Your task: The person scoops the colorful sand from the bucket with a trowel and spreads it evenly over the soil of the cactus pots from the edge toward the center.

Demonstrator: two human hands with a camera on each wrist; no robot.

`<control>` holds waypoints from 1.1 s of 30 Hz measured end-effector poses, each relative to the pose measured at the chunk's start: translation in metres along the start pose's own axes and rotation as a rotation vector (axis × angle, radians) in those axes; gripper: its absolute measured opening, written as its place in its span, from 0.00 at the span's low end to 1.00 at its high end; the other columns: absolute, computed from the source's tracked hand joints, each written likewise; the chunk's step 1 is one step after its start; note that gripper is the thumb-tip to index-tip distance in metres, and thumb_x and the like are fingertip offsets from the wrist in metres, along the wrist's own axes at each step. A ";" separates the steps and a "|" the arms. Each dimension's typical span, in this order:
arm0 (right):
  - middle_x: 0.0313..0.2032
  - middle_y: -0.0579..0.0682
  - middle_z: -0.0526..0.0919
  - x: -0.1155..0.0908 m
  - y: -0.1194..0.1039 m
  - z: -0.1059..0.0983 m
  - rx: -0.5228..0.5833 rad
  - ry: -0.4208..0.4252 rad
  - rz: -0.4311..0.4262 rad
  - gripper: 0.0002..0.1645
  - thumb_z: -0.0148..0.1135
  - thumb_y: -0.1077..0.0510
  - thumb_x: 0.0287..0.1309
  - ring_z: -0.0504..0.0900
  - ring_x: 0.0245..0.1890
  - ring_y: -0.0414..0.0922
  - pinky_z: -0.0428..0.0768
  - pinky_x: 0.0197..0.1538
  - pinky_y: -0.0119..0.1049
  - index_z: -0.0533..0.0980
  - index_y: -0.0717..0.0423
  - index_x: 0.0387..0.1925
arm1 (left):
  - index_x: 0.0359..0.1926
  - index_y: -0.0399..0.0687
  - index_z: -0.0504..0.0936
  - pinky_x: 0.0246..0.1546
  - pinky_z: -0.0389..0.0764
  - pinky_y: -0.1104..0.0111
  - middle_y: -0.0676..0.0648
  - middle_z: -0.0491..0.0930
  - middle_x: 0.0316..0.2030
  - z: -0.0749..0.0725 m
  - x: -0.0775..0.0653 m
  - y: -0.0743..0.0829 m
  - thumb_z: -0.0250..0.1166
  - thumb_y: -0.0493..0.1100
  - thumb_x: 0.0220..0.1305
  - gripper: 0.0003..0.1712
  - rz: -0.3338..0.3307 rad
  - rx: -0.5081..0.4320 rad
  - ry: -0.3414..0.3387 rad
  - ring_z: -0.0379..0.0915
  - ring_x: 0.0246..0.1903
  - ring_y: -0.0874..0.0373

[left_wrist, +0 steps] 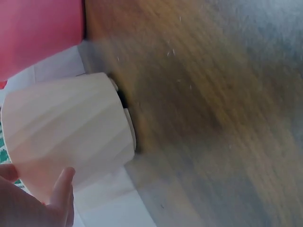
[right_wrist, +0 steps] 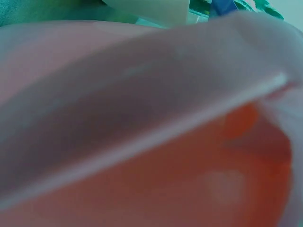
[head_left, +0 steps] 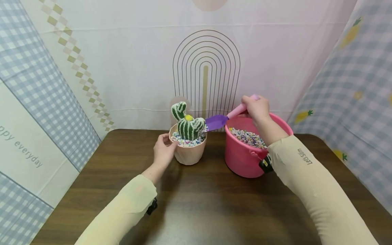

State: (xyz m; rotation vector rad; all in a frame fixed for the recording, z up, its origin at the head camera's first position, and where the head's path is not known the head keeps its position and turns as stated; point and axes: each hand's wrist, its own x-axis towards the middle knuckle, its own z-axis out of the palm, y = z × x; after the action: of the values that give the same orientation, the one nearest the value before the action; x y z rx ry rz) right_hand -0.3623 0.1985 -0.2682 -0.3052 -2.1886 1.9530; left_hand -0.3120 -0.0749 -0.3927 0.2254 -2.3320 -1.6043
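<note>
A cream plant pot (head_left: 190, 156) stands on the table, holding a green-and-white knitted cactus (head_left: 187, 130) with a yellow flower, set among small multicoloured pebbles (head_left: 185, 142). My left hand (head_left: 163, 150) holds the pot's left side at the rim; thumb and fingers also show against the pot wall (left_wrist: 71, 127) in the left wrist view. With my right hand (head_left: 258, 108) I grip the pink handle of a toy shovel (head_left: 216, 122). Its purple blade slopes down leftward, the tip at the pot's right rim beside the cactus. The right wrist view is blurred and mostly filled with pink.
Right of the pot stands a pink bucket (head_left: 242, 161) part-filled with similar pebbles (head_left: 247, 136); my right forearm passes over its rim. The brown wooden table (head_left: 196, 211) backs onto a white patterned cloth (head_left: 137, 68), with checked cloths at both sides.
</note>
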 end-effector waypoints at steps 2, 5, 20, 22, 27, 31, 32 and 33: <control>0.23 0.46 0.73 -0.001 -0.001 0.000 -0.012 0.001 -0.011 0.05 0.53 0.60 0.52 0.79 0.17 0.36 0.85 0.33 0.36 0.65 0.55 0.31 | 0.57 0.35 0.69 0.51 0.78 0.58 0.35 0.75 0.50 -0.001 0.002 0.001 0.60 0.39 0.59 0.25 -0.005 0.011 -0.005 0.74 0.51 0.45; 0.24 0.47 0.72 -0.003 -0.002 0.000 -0.044 0.005 -0.025 0.05 0.53 0.60 0.53 0.78 0.18 0.35 0.84 0.32 0.35 0.65 0.54 0.30 | 0.59 0.38 0.69 0.44 0.79 0.64 0.36 0.75 0.52 -0.004 0.006 0.002 0.59 0.38 0.60 0.25 -0.037 -0.006 -0.021 0.74 0.47 0.48; 0.17 0.41 0.74 -0.010 -0.007 -0.002 -0.084 0.032 -0.065 0.07 0.54 0.58 0.53 0.77 0.17 0.35 0.77 0.25 0.28 0.66 0.53 0.25 | 0.53 0.39 0.73 0.22 0.75 0.77 0.40 0.75 0.46 -0.012 0.025 -0.004 0.61 0.43 0.61 0.21 -0.125 -0.109 0.075 0.72 0.28 0.58; 0.18 0.42 0.73 -0.009 -0.007 -0.005 -0.020 0.024 -0.067 0.06 0.53 0.59 0.54 0.78 0.17 0.35 0.81 0.26 0.29 0.65 0.55 0.26 | 0.52 0.39 0.74 0.21 0.75 0.77 0.41 0.75 0.46 -0.013 0.028 -0.005 0.61 0.44 0.60 0.21 -0.136 -0.108 0.087 0.72 0.29 0.58; 0.15 0.43 0.74 -0.007 -0.007 -0.015 0.069 0.038 -0.078 0.06 0.52 0.61 0.53 0.80 0.14 0.36 0.83 0.24 0.32 0.64 0.58 0.27 | 0.54 0.39 0.73 0.21 0.73 0.80 0.38 0.77 0.48 -0.016 0.031 -0.006 0.62 0.47 0.60 0.24 -0.169 -0.120 0.087 0.75 0.36 0.52; 0.15 0.42 0.73 -0.004 -0.006 -0.024 0.070 0.076 -0.071 0.07 0.54 0.60 0.53 0.78 0.13 0.35 0.82 0.22 0.30 0.64 0.58 0.28 | 0.55 0.38 0.73 0.21 0.73 0.80 0.37 0.77 0.48 -0.016 0.030 -0.007 0.61 0.48 0.61 0.26 -0.171 -0.105 0.076 0.75 0.28 0.56; 0.16 0.42 0.72 -0.004 -0.006 -0.027 0.067 0.084 -0.062 0.07 0.54 0.60 0.52 0.78 0.13 0.35 0.81 0.22 0.30 0.64 0.57 0.28 | 0.55 0.38 0.73 0.22 0.73 0.79 0.37 0.78 0.48 -0.016 0.030 -0.008 0.61 0.49 0.61 0.26 -0.168 -0.093 0.075 0.74 0.26 0.58; 0.17 0.42 0.72 -0.004 -0.006 -0.030 0.073 0.086 -0.053 0.08 0.54 0.60 0.52 0.78 0.12 0.35 0.81 0.21 0.29 0.64 0.57 0.29 | 0.55 0.38 0.73 0.24 0.74 0.77 0.36 0.78 0.48 -0.016 0.028 -0.008 0.61 0.50 0.61 0.26 -0.163 -0.074 0.074 0.74 0.26 0.59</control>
State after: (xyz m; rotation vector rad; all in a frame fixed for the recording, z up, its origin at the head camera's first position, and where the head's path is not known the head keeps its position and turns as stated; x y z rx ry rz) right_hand -0.3503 0.2248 -0.2590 -0.3106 -2.0459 1.9486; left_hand -0.3339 -0.0999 -0.3903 0.4609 -2.2442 -1.7232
